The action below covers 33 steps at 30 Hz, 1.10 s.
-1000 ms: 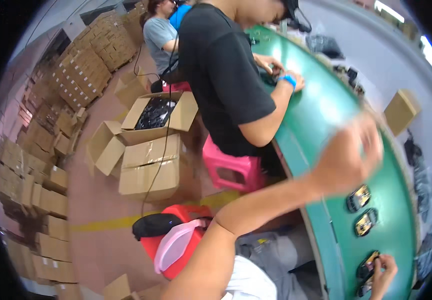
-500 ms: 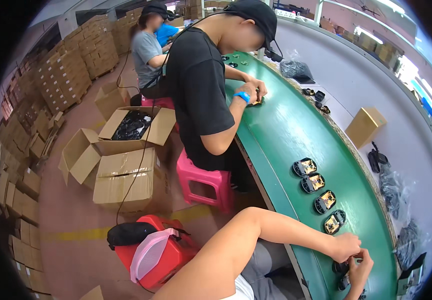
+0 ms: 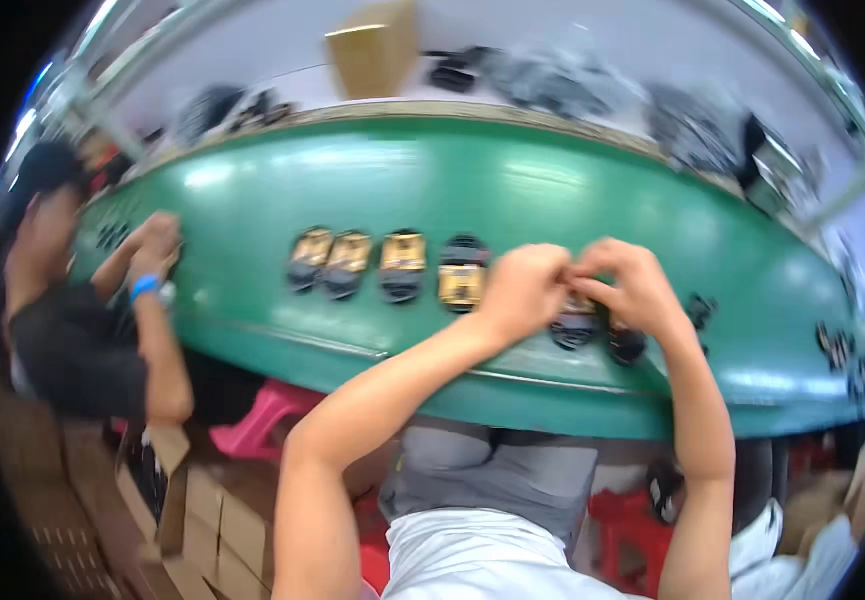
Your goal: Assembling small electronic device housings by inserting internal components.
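While both fists meet over the belt (image 3: 513,190), my left hand (image 3: 521,292) and right hand (image 3: 631,285) pinch a dark part (image 3: 578,325); four more parts (image 3: 403,265) at nine o'clock.

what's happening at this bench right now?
A person works at a green conveyor belt. The left hand and right hand meet over a small dark part on the belt; the picture is too blurred to show the grip. To the left lies a row of four similar dark-and-gold parts. Farther left, a co-worker's hand rests at the belt's edge.
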Tool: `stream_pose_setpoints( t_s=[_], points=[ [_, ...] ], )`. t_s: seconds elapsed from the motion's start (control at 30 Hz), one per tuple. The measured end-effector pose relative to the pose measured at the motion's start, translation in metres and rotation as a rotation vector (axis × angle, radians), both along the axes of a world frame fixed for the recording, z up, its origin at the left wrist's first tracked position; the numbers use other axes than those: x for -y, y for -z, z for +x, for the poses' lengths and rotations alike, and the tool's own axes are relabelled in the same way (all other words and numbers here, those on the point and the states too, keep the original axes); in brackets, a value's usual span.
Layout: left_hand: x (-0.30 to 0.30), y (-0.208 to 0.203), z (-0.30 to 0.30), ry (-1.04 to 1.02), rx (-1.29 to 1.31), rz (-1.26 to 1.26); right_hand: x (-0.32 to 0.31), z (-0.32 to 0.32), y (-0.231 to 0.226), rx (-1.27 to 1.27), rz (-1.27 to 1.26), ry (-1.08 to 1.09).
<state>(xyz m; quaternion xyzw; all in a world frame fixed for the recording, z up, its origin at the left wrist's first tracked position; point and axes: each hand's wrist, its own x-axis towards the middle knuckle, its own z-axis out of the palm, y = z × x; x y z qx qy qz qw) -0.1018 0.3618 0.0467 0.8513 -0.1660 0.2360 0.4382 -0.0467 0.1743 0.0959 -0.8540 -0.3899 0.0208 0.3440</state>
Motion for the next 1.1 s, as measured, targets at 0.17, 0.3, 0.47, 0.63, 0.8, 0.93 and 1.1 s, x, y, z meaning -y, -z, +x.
stream_pose_setpoints(
  t_s=[0.17,0.3,0.47,0.63,0.8,0.93,1.1],
  points=[
    [0.014,-0.016,-0.006,0.051,-0.026,0.005,0.016,-0.007,-0.012,-0.366,0.023,0.173],
    [0.015,-0.013,-0.012,0.049,-0.074,0.002,0.017,-0.007,-0.005,-0.269,0.02,0.097],
    [0.013,-0.011,-0.016,0.03,-0.06,-0.005,0.012,-0.008,-0.005,-0.267,-0.025,0.094],
    [0.006,-0.009,-0.019,-0.048,-0.066,0.086,0.019,-0.006,-0.013,-0.291,0.04,0.055],
    [0.007,-0.01,-0.02,-0.041,-0.076,0.09,0.017,-0.012,-0.011,-0.202,-0.069,0.113],
    [0.005,-0.008,-0.02,-0.034,-0.091,0.052,0.013,-0.017,-0.008,-0.063,-0.016,0.053],
    [0.008,-0.009,-0.018,0.001,-0.059,0.059,0.013,-0.022,-0.015,-0.1,-0.022,0.115]
  ],
)
